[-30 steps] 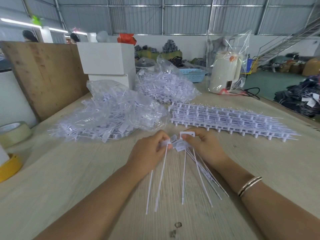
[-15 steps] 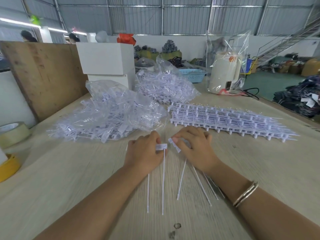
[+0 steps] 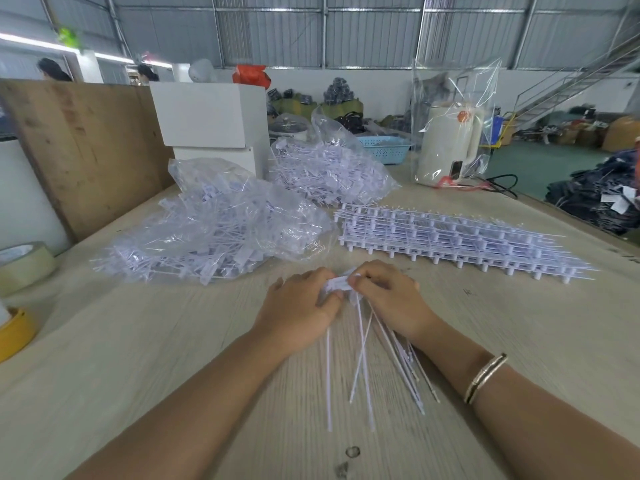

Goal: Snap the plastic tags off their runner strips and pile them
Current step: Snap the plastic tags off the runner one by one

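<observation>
At a wooden worktable [image 3: 519, 341] in a warehouse, a person bends both hands over a small bunch of white plastic tags [image 3: 337, 284]. The left hand [image 3: 298, 306] and the right hand [image 3: 388, 296] meet knuckle to knuckle at the middle of the table, fingers curled and pinching the tags' flat heads between them. The tags' thin tails [image 3: 367, 355] fan out toward the near edge, lying on the wood between the two forearms. A bangle [image 3: 485, 377] circles the right wrist.

Farther back and to the right lies a stack of uncut runner strips [image 3: 450, 237], their pegs lined along the near side. To the left of it sits a clear plastic bag of loose tags [image 3: 214, 226], spilling onto the table, and a second bag of tags [image 3: 329, 171] stands behind, beside stacked white boxes [image 3: 211, 116]. A pale electric kettle [image 3: 450, 143] wrapped in clear film stands at the far right of the table, a blue basket [image 3: 384, 148] just to its left. Rolls of tape [image 3: 20, 268] rest at the left edge, in front of a leaning plywood board [image 3: 79, 147].
</observation>
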